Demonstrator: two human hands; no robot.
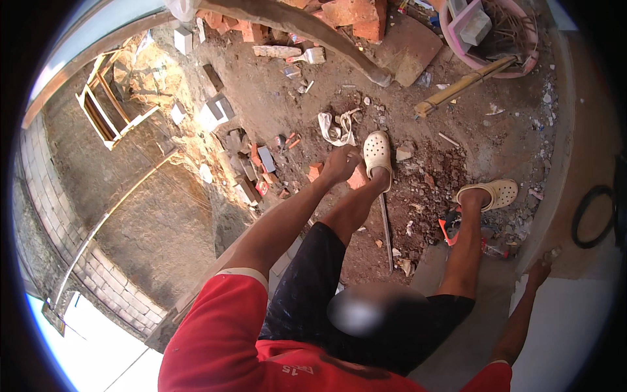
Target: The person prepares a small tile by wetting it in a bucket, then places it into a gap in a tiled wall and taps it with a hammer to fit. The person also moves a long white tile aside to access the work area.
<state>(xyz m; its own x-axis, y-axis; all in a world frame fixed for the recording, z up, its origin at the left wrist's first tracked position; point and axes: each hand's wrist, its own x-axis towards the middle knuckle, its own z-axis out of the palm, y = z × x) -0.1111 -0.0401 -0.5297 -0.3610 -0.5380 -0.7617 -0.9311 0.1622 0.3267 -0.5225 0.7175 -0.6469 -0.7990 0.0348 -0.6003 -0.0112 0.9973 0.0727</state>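
My left hand (341, 164) hangs in front of my left leg, fingers curled closed. Whether anything sits in them is hidden. Just beyond it is a cream clog (377, 151) on my left foot, with a crumpled white cloth (337, 129) on the ground beside it. At the far right my right hand (539, 272) is at the wall (562, 307), closed around a small pale piece (554, 253) too blurred to name. The other clog (499, 194) is on my right foot, and an orange and black object (449, 227) lies next to that leg.
Ahead lie red bricks (362, 19), a paintbrush (310, 55) and a curved wooden pole (307, 29). A pink basin (450, 39) stands back right, beside a bamboo piece (460, 88). A black ring (578, 219) is at right. A wooden frame (108, 130) lies left, near a block wall (111, 274).
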